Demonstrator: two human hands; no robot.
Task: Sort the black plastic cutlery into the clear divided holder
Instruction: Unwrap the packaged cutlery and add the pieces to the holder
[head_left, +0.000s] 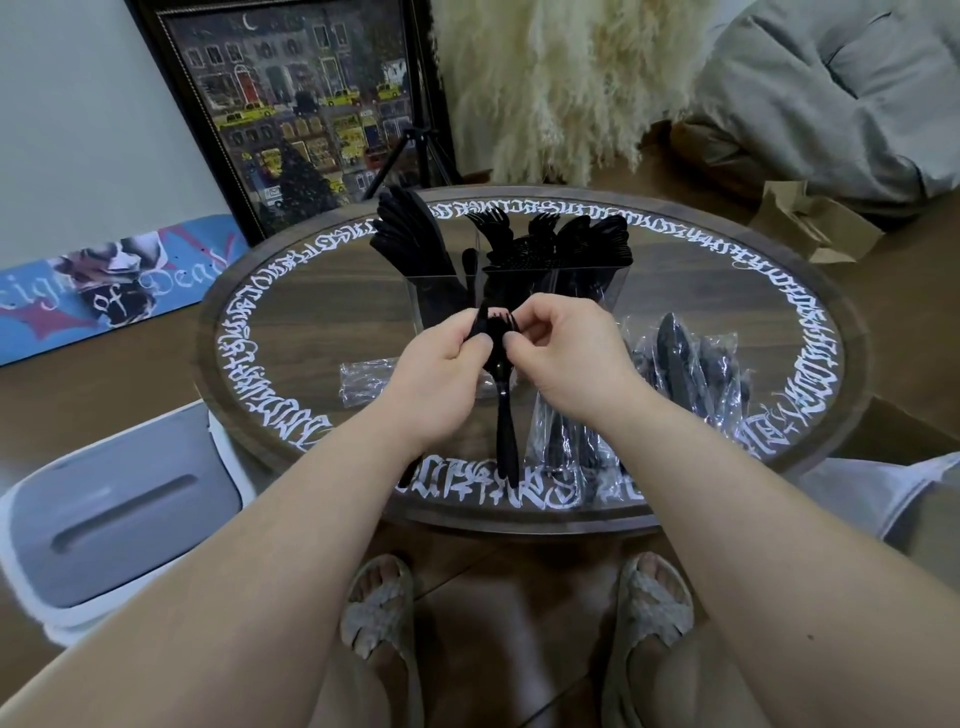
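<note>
Over the middle of the round table (810, 332), my left hand (441, 374) and my right hand (566, 358) hold a small bunch of black cutlery (505, 415) by its top ends, handles hanging down toward me. Both hands have fingers curled round the fork heads. Just behind the hands stands the clear divided holder (597, 283). Black knives (410, 234) fill its left part, forks (498, 234) the middle, and more black pieces (597, 234) the right. Its lower front is hidden by my hands.
Clear plastic packets of black cutlery (685, 364) lie on the table's right and near front edge, and an empty-looking wrapper (363, 382) lies on its left. A white and grey bin (119, 514) stands at the left, and a framed picture (301, 109) leans behind.
</note>
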